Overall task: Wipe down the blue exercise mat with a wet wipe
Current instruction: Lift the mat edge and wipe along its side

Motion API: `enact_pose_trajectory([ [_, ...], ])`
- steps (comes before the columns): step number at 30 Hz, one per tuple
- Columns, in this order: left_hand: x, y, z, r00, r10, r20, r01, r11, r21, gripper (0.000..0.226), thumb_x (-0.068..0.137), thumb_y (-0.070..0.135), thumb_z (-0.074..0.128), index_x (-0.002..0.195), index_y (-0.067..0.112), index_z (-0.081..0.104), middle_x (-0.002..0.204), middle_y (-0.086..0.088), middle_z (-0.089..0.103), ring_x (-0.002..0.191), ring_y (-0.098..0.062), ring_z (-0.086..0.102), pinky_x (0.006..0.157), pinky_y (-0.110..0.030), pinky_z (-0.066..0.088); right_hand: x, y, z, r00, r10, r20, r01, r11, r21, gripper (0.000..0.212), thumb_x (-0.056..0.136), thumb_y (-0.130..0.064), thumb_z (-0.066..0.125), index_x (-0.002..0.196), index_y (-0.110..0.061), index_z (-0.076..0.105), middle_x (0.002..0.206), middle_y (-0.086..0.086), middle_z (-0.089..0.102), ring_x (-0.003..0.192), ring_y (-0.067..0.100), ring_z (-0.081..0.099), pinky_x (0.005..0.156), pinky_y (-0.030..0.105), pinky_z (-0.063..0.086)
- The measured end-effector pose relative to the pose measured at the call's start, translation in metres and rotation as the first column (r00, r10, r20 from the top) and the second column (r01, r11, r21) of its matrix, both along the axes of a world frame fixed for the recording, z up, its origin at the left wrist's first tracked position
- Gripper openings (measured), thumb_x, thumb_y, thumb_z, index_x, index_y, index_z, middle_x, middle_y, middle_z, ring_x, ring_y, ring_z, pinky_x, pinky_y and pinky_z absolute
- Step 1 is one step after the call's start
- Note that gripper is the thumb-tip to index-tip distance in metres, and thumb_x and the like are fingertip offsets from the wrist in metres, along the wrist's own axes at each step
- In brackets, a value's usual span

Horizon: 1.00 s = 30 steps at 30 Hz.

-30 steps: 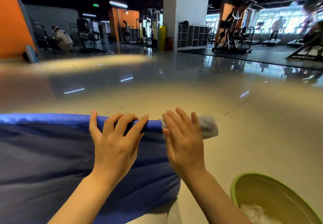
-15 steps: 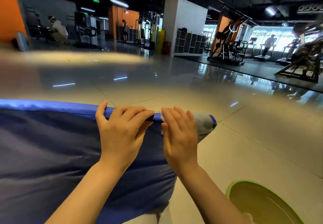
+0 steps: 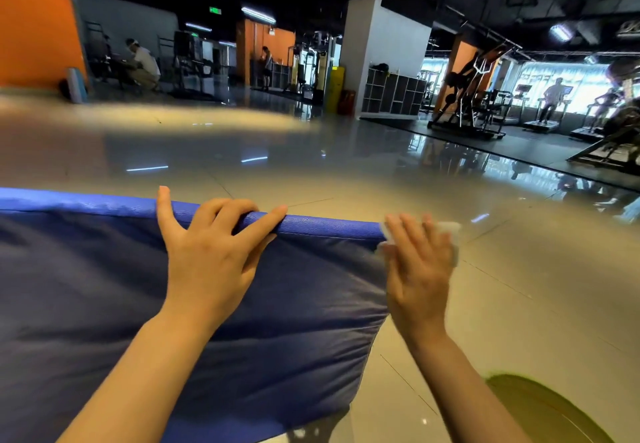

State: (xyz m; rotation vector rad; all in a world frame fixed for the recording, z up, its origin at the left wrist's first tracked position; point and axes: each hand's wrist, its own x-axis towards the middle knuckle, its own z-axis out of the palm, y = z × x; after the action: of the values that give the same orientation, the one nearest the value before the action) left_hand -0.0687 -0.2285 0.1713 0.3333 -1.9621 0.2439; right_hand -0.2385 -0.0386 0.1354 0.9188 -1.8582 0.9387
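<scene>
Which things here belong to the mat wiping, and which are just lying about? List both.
Job:
- mat, far edge raised
- wipe, under the right hand at the mat's right corner
- left hand, gripping the raised edge

Lying about:
- green basin on the floor, bottom right
- cubby shelf
- gym machines
- rolled mat by the orange wall

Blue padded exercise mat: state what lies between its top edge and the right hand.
Head view: a white wet wipe, under the right hand, at the mat corner.
</scene>
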Motion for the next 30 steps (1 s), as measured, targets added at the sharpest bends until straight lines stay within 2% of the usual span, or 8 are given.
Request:
enact_pose_trajectory([
  [5, -0.001, 0.007, 0.001, 0.999, 0.006, -0.041, -0.005, 1.000, 0.016, 0.027, 0.097, 0.033, 0.053, 0.113, 0.026, 0.074, 0.095, -0.001, 0.068, 0.083, -0.027, 0.063, 0.106, -0.072, 0.019, 0.057, -0.054, 0.005, 0.970, 0.201, -0.135, -0.174, 0.967, 0.188, 0.043, 0.101, -0.026, 0.043, 0.144, -0.017, 0.046, 0.148, 0.005, 0.047, 0.142, 0.025, 0.034, 0.120, 0.042, 0.014],
  [8, 0.000, 0.007, 0.003, 0.998, 0.006, -0.066, -0.005, 1.000, 0.015, 0.027, 0.095, 0.034, 0.054, 0.110, 0.023, 0.075, 0.094, 0.000, 0.069, 0.082, -0.026, 0.064, 0.105, -0.072, 0.021, 0.021, -0.027, 0.010, 0.970, 0.133, -0.201, -0.066, 0.949, 0.310, 0.049, 0.100, -0.035, 0.043, 0.147, -0.020, 0.037, 0.151, 0.003, 0.044, 0.143, 0.021, 0.032, 0.120, 0.039, 0.016],
  [11, -0.002, 0.012, 0.002, 0.996, -0.001, -0.093, 0.003, 1.000, 0.023, 0.027, 0.095, 0.034, 0.054, 0.106, 0.023, 0.076, 0.092, 0.001, 0.069, 0.080, -0.025, 0.065, 0.104, -0.071, 0.022, -0.028, 0.023, 0.005, 0.998, -0.068, -0.001, 0.067, 0.975, 0.213, 0.055, 0.099, -0.043, 0.038, 0.148, -0.020, 0.036, 0.151, 0.005, 0.043, 0.143, 0.023, 0.029, 0.116, 0.050, 0.024],
  [14, -0.008, 0.017, 0.001, 0.991, 0.015, -0.131, -0.012, 1.000, 0.021, 0.024, 0.096, 0.030, 0.055, 0.104, 0.024, 0.077, 0.090, 0.000, 0.069, 0.077, -0.026, 0.065, 0.105, -0.071, 0.022, -0.029, 0.026, 0.003, 0.983, -0.114, 0.143, 0.097, 0.988, 0.118, 0.056, 0.099, -0.041, 0.033, 0.149, -0.016, 0.038, 0.153, 0.006, 0.039, 0.145, 0.029, 0.025, 0.115, 0.055, 0.026],
  [20, -0.010, 0.018, -0.003, 0.990, 0.016, -0.141, -0.018, 1.000, -0.012, 0.023, 0.097, 0.027, 0.056, 0.107, 0.026, 0.076, 0.095, 0.001, 0.071, 0.083, -0.026, 0.066, 0.106, -0.070, 0.020, 0.051, -0.051, 0.007, 0.991, 0.121, -0.066, -0.108, 0.980, 0.164, 0.047, 0.098, -0.025, 0.041, 0.145, -0.021, 0.041, 0.149, 0.004, 0.046, 0.143, 0.029, 0.029, 0.117, 0.043, 0.016],
  [24, -0.003, 0.008, -0.001, 0.995, -0.039, -0.094, 0.027, 0.992, -0.125, 0.021, 0.098, 0.026, 0.059, 0.111, 0.025, 0.076, 0.101, 0.002, 0.072, 0.086, -0.023, 0.067, 0.105, -0.067, 0.027, 0.015, -0.017, 0.017, 0.980, 0.051, -0.194, 0.011, 0.953, 0.304, 0.051, 0.094, -0.032, 0.044, 0.144, -0.024, 0.040, 0.142, 0.003, 0.052, 0.135, 0.023, 0.040, 0.114, 0.044, 0.020],
  [27, 0.014, -0.005, -0.001, 0.999, -0.032, -0.024, 0.027, 0.978, -0.206, 0.024, 0.096, 0.025, 0.060, 0.115, 0.021, 0.074, 0.109, -0.001, 0.071, 0.097, -0.023, 0.063, 0.107, -0.069, 0.026, -0.024, 0.017, 0.020, 0.997, -0.047, -0.064, 0.062, 0.962, 0.266, 0.050, 0.095, -0.038, 0.042, 0.143, -0.024, 0.043, 0.137, 0.005, 0.053, 0.132, 0.027, 0.041, 0.112, 0.053, 0.024],
  [30, 0.040, -0.021, 0.004, 0.998, 0.062, -0.019, -0.064, 0.984, -0.167, 0.030, 0.096, 0.035, 0.057, 0.118, 0.022, 0.073, 0.115, -0.006, 0.069, 0.108, -0.026, 0.056, 0.110, -0.068, 0.016, -0.024, 0.014, 0.013, 0.999, -0.041, 0.029, 0.035, 0.986, 0.160, 0.049, 0.096, -0.034, 0.042, 0.142, -0.016, 0.047, 0.140, 0.010, 0.051, 0.136, 0.032, 0.035, 0.113, 0.055, 0.026],
])
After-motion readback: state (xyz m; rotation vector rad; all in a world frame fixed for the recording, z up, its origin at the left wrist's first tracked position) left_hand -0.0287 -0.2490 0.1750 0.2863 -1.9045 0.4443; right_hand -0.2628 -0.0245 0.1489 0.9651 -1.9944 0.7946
